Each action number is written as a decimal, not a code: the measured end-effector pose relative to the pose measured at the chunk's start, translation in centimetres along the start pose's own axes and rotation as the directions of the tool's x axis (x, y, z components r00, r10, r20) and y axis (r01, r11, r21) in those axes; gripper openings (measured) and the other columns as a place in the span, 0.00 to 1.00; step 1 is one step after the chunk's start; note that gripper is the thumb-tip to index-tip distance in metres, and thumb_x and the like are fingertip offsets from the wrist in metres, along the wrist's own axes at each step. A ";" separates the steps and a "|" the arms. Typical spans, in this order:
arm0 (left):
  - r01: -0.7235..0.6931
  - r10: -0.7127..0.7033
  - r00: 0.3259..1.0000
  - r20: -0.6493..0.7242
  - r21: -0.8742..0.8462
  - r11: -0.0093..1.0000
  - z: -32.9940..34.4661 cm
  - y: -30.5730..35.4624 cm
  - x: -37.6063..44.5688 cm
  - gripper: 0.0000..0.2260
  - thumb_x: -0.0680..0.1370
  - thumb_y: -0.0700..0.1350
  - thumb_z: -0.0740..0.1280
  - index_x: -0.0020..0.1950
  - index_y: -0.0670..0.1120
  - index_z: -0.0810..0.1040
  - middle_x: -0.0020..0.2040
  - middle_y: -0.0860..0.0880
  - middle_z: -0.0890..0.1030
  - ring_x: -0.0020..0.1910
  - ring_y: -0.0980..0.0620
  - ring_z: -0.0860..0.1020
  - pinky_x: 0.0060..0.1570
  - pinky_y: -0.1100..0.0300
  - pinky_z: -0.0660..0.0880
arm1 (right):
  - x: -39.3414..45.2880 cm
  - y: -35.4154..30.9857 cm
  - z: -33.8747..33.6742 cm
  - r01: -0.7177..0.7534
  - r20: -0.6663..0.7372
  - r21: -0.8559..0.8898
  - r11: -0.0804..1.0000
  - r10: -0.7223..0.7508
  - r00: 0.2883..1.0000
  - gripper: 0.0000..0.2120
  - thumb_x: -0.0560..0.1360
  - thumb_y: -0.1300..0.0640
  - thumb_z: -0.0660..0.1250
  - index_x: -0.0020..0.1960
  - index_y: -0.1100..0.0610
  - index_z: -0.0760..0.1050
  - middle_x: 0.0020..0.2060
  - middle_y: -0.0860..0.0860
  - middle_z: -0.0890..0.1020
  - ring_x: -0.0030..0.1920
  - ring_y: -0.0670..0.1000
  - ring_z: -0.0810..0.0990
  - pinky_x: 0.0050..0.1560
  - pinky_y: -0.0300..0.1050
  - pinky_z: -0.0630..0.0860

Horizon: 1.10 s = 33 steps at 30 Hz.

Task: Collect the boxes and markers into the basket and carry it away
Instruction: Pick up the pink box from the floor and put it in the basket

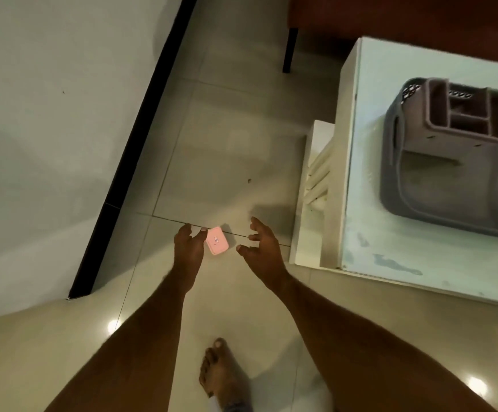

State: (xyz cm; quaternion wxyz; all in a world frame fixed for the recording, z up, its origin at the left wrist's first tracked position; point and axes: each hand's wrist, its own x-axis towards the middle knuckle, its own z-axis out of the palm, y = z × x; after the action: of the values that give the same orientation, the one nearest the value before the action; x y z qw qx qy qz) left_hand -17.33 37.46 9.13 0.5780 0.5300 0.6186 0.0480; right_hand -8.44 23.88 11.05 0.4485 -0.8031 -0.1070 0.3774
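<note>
Box (pixel 216 240), pink, label unreadable

Looks like a home, lived-in room w/ glossy beige floor tiles (pixel 230 150), plain pale wall (pixel 48 114) w/ black skirting (pixel 134 144). Low white table (pixel 390 251) carries a grey plastic basket (pixel 450 173); dark furniture leg (pixel 289 50) behind. Person's bare foot (pixel 221 373) on the tiles, i.e. domestic setting.

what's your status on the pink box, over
Left hand open, fingertips at the pink box on the floor. Right hand open beside it, not touching. Basket waits on the white table. Nothing between.
</note>
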 end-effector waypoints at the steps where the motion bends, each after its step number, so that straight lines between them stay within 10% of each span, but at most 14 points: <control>1: 0.012 -0.012 1.000 0.006 0.002 1.000 -0.1 -0.7 1.1 0.26 0.81 0.49 0.65 0.77 0.43 0.63 0.76 0.45 0.64 0.74 0.46 0.65 0.64 0.58 0.61 | 0.7 0.7 0.8 -0.017 0.010 -0.006 1.000 0.018 1.000 0.37 0.73 0.63 0.74 0.77 0.55 0.61 0.72 0.55 0.70 0.66 0.55 0.74 0.61 0.47 0.77; 18: 0.207 -0.206 0.954 0.220 0.016 0.978 2.4 -11.9 15.9 0.28 0.80 0.51 0.64 0.78 0.48 0.59 0.76 0.42 0.65 0.74 0.41 0.65 0.71 0.43 0.64 | 13.9 13.1 12.0 -0.215 0.133 -0.095 0.972 0.226 0.965 0.41 0.72 0.71 0.70 0.79 0.56 0.57 0.74 0.58 0.66 0.74 0.60 0.66 0.68 0.61 0.73; 28: 0.220 -0.203 0.941 0.269 -0.035 0.975 5.0 -13.7 16.8 0.14 0.80 0.41 0.64 0.66 0.49 0.71 0.64 0.43 0.76 0.59 0.44 0.74 0.49 0.55 0.73 | 15.3 16.3 14.6 -0.023 0.134 -0.087 0.996 0.035 0.990 0.23 0.72 0.71 0.73 0.65 0.67 0.74 0.59 0.60 0.81 0.56 0.55 0.81 0.52 0.32 0.79; 33: 0.207 -0.183 0.946 0.266 -0.063 0.976 5.7 -13.6 15.9 0.15 0.79 0.40 0.65 0.65 0.50 0.70 0.63 0.44 0.76 0.61 0.42 0.75 0.54 0.50 0.75 | 15.3 16.5 14.5 -0.047 0.133 -0.120 0.992 0.063 0.989 0.27 0.69 0.68 0.76 0.67 0.63 0.74 0.60 0.59 0.81 0.60 0.58 0.81 0.58 0.49 0.80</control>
State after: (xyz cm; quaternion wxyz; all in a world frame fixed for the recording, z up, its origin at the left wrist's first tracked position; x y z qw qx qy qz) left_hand -17.49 39.74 -12.39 0.6790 0.4413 0.5845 -0.0512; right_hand -10.84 31.48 -14.49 0.3818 -0.8030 -0.1372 0.4366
